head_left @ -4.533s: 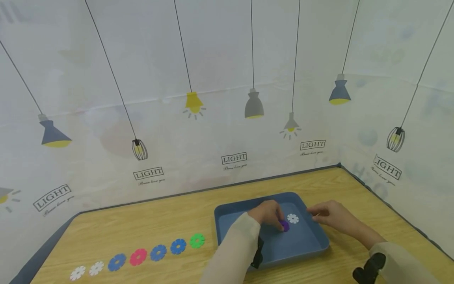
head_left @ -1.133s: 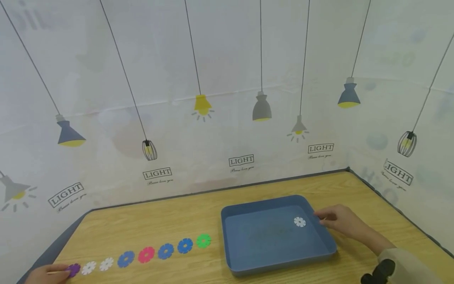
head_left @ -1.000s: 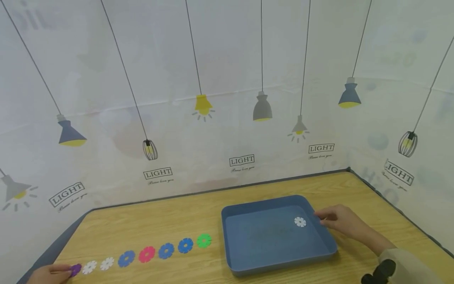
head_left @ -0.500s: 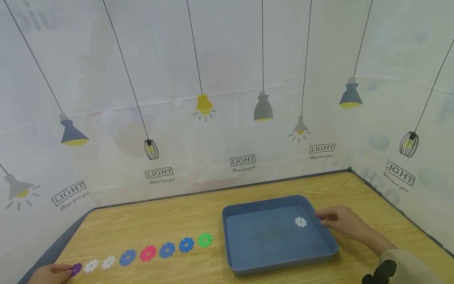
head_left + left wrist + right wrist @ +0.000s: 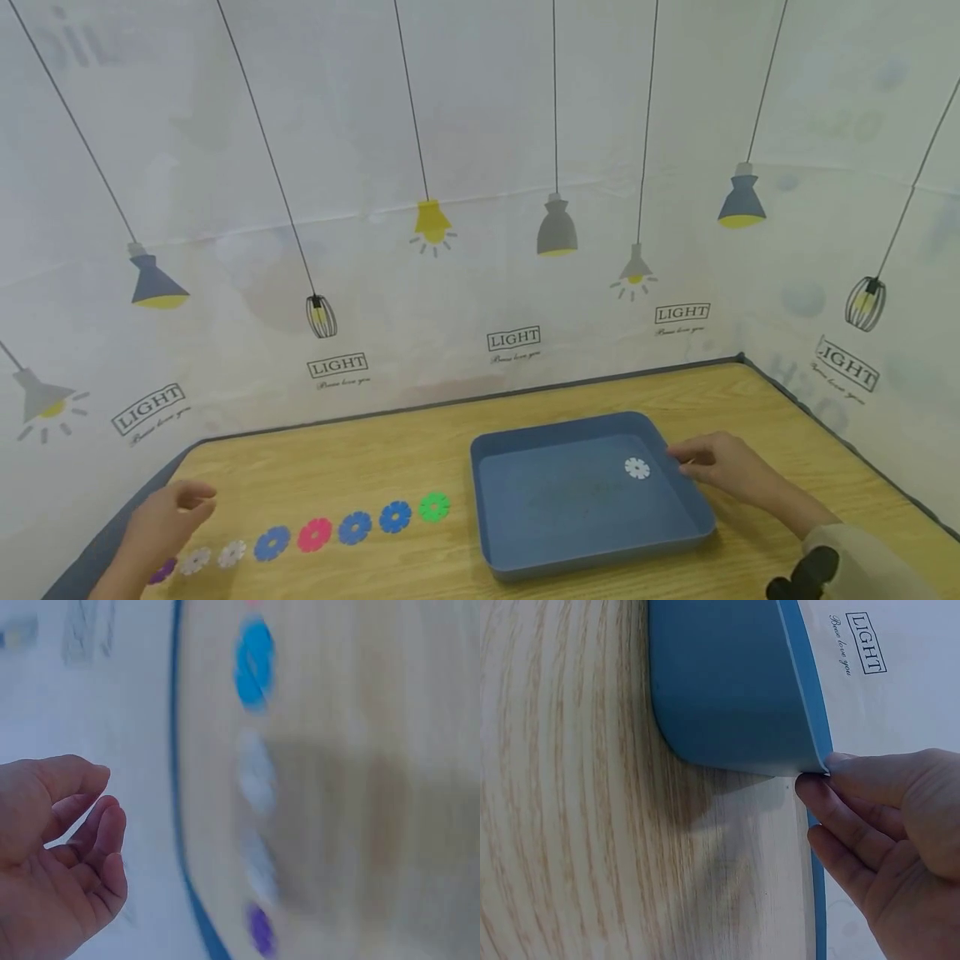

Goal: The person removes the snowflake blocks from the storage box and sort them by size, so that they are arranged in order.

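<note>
My left hand [image 5: 161, 529] is raised over the left end of a row of flower-shaped plastic discs, fingers loosely curled around nothing. Partly hidden by that wrist, a purple disc [image 5: 163, 572] lies at the row's end, beside a white disc [image 5: 197, 561]. In the left wrist view the hand [image 5: 64, 847] stands apart from the blurred purple disc [image 5: 261, 930]. My right hand [image 5: 731, 471] pinches the right rim of a blue tray [image 5: 592, 562] between thumb and fingertips, as the right wrist view also shows. Inside the tray lies one white disc [image 5: 637, 468].
Rightward along the row come another white disc [image 5: 231, 554], a blue one [image 5: 272, 543], a pink one [image 5: 314, 535], two more blue ones and a green disc [image 5: 434, 507] near the tray's left side. Lamp-printed white sheeting [image 5: 420, 333] stands behind the wooden table [image 5: 337, 454].
The purple disc has gone from the tray to the row's left end. My left hand has let go of it and risen up and right. The right hand stays at the tray rim.
</note>
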Demonstrator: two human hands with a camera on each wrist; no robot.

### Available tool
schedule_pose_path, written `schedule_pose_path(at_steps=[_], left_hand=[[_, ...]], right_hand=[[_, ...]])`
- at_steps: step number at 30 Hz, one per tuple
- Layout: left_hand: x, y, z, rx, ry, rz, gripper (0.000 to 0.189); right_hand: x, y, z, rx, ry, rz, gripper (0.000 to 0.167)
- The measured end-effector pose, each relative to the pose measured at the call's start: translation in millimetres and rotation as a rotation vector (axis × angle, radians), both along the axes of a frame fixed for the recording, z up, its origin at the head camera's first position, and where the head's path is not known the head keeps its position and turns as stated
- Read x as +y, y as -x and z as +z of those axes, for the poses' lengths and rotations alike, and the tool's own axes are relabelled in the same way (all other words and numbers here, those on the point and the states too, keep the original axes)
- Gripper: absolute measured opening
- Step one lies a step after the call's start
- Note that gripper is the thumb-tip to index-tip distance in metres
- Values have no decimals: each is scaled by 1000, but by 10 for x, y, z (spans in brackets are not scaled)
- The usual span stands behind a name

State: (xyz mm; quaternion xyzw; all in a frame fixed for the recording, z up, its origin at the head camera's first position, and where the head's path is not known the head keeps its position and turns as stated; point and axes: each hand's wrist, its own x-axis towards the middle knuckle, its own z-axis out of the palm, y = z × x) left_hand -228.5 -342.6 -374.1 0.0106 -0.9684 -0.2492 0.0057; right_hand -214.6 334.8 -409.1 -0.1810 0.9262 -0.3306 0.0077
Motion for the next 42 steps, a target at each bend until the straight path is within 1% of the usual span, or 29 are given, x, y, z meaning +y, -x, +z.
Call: schedule_pose_path(at_steps=[2,3,6,8,10,12,14,17,20,22,24,26,28,31,34,36,40,42], left_hand=[[362,50,142,73,-19,-73,29],[551,75,202,99,-35,-106,27],[1122,151,350,123,-89,-204,22],[1486,202,400,141,-122,-276,18],[1830,255,422,158,-148,-353,14],[2149,316,407,171,-168,-437,11],[2445,376,366,160,-186,-521,9],[2844,485,262,126,-191,-640,9],[3203,571,154,64,-192,-711,11],[3426,606,98,21,-194,-743,11],[3630,621,55,-18,-190,-766,11],[3817,627,15,-41,-179,-790,11],[3985,622,-15,-53,-143,-803,12],[4185,624,-67,-65,-73,-826,15],[4324,627,-87,-86,-14,-840,17],[4390,635,-90,-111,6,-833,18],[4504,663,-103,-124,78,-831,22],[4566,669,-113,-125,116,-829,24]], right_hand=[[8,-2,1,3,-3,0,30],[13,-3,-1,3,-3,2,31],[22,-10,-4,10,-5,6,30],[26,-17,-7,7,2,9,31],[30,-25,-9,-1,14,6,31],[39,-28,-18,-11,26,4,32],[48,-29,-29,-21,32,0,32],[61,-30,-47,-22,27,-3,32],[66,-37,-52,-19,22,-4,32],[65,-44,-51,-16,20,-6,32],[62,-53,-47,-21,21,-8,32],[57,-62,-43,-23,20,-12,31],[48,-67,-36,-20,16,-10,31],[32,-63,-22,-12,13,-2,30],[15,-49,-1,2,12,6,30],[2,-39,11,10,10,11,30],[-12,-19,31,21,4,13,30],[-15,-14,39,11,6,7,30]])
